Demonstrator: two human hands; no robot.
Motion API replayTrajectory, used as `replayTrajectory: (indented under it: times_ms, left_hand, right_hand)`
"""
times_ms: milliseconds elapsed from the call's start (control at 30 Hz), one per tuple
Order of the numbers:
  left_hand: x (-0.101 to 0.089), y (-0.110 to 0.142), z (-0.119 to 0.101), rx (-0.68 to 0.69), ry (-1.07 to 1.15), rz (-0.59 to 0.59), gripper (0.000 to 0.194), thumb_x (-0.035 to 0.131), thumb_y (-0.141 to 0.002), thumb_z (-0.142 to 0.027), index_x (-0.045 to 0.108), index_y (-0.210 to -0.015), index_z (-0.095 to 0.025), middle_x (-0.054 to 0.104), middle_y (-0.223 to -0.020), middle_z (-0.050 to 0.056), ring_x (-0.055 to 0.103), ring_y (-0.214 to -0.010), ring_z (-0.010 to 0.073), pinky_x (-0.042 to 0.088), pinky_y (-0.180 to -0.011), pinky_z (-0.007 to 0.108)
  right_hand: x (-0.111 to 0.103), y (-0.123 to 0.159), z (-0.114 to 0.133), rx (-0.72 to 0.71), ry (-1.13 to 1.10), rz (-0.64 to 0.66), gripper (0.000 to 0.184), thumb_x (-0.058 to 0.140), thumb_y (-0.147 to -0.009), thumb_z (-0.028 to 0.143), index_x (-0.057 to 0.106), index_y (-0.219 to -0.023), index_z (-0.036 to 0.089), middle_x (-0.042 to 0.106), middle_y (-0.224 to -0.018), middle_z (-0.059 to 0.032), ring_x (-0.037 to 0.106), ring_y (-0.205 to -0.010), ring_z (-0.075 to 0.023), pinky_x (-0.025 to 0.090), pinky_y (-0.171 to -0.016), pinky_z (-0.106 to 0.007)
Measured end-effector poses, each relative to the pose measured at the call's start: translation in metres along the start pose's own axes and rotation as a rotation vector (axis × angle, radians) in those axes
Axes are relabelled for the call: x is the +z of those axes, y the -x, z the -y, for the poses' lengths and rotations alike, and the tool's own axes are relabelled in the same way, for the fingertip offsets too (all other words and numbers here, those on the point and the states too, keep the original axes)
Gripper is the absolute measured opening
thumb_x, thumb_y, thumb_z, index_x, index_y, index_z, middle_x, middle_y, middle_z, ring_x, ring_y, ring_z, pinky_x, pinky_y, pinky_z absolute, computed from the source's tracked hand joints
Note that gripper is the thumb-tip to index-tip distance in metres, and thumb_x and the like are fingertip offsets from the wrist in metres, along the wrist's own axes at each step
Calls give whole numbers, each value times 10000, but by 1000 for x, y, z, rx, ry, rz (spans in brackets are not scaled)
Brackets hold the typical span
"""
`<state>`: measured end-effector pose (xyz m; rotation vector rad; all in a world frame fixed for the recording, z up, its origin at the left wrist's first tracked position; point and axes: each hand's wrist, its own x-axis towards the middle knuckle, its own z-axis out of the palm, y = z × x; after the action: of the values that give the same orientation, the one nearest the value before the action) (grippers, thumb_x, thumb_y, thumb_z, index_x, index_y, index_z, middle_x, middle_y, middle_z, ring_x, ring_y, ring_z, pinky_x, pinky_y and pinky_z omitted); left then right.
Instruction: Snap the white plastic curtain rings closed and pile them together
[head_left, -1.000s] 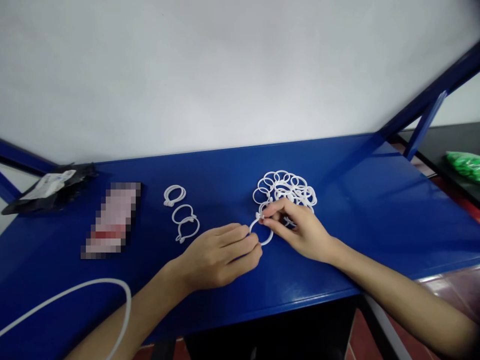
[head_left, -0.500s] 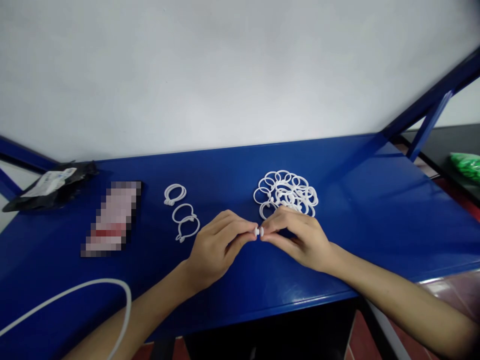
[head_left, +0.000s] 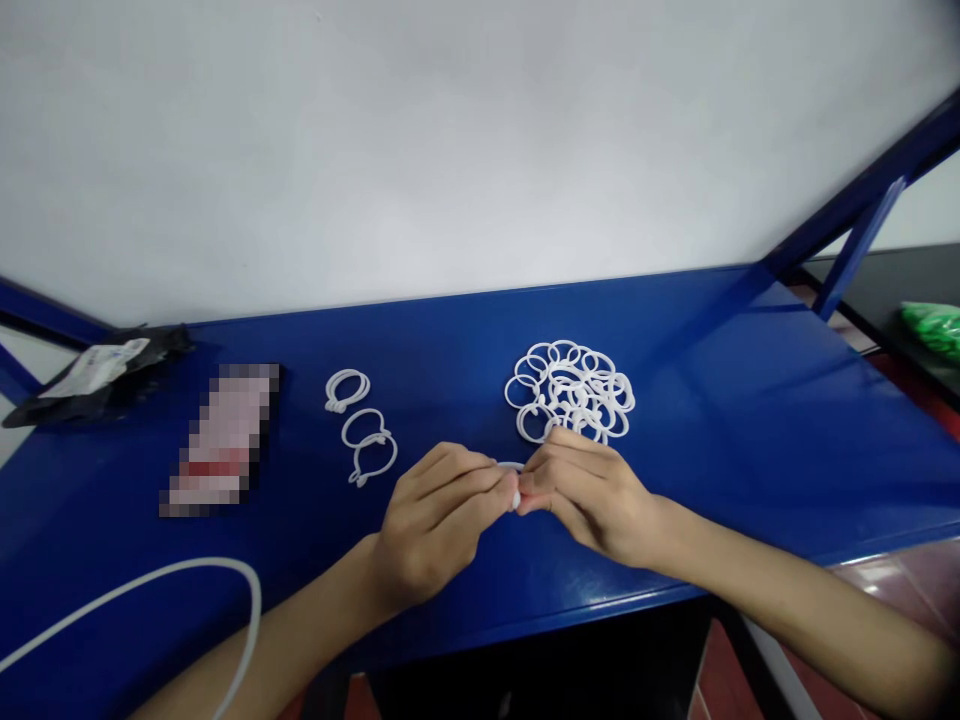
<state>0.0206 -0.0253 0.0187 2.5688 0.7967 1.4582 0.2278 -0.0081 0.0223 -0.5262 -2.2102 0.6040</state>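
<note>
Fingertips of my left hand (head_left: 442,515) and my right hand (head_left: 596,490) meet over the front half of the table, both closed on one white plastic ring (head_left: 511,466). Only a strip of its arc and a small white end show between the fingers; the rest is hidden. Just beyond my right hand lies a pile of similar white rings (head_left: 574,385), partly overlapping. Left of my left hand are a pair of linked-looking rings (head_left: 375,455) and, farther back, a small stack of rings (head_left: 347,388).
A blurred-out flat object (head_left: 225,430) lies on the blue table (head_left: 450,360), with a black plastic package (head_left: 97,375) at the far left. A white cable (head_left: 150,575) loops over my left forearm. Blue metal supports (head_left: 862,240) rise at the right, before a grey wall (head_left: 450,150).
Both hands have moved slightly toward me, and the fingers have pressed together. The small white ends that showed between the fingertips are now mostly covered, and a ring's arc shows behind them.
</note>
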Motion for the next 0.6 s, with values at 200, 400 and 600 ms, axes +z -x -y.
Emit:
replayTrajectory:
  times_ms: [200,400,600]
  left_hand:
    - [-4,-6,12,47,-166,120,182,619,-909,-86,652,-1059,-184,767,-968,28,693,-912,176,563,-800,336]
    - [-38,-10,60,-326,-526,290,298,488,-916,-126,659,-1156,-169,734,-1063,86,648,-968,255,524,-899,448]
    - [-77,-9,88,-573,-656,625,399,460,-844,-187,633,-1202,-154,653,-1176,126,580,-1070,315,489,-941,489]
  right_hand:
    - [-18,-9,-13,21,28,69,112,546,-1005,247,642,-965,206,694,-862,-28,620,-800,-151,523,-749,-312]
    - [-72,-9,-46,369,414,-119,148,590,-964,334,673,-914,222,721,-887,-43,626,-786,-183,517,-711,-354]
    - [-92,2,-78,574,482,-52,195,590,-911,373,706,-892,217,733,-876,-50,592,-753,-193,482,-705,-371]
